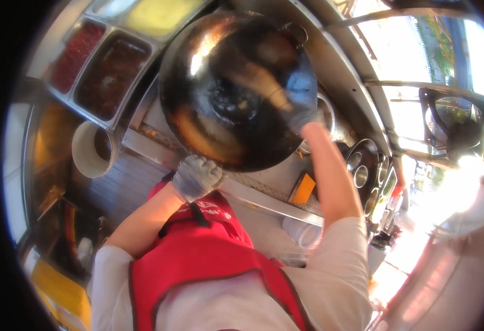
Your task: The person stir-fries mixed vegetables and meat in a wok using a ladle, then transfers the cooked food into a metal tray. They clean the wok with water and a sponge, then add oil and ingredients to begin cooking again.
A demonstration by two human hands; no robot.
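Observation:
A large dark wok (192,124) takes up the space before me, with a little liquid pooled and shining at its bottom. In a grey glove, my right hand (302,117) grips a tan bamboo wok brush (267,85) by its near end. Motion blurs the brush, and its far end fans out over the inside of the wok. My left hand (198,176), also gloved in grey, is closed at the wok's near rim; whatever part it grips is hidden under the fingers. On the far right rim sits a loop handle (300,33).
Metal pans of dark sauce (111,76), red food (77,56) and yellow food (163,14) stand left of the wok. Below them is a white bucket (93,149). An orange block-like object (303,189) and several metal cups (360,176) lie to the right.

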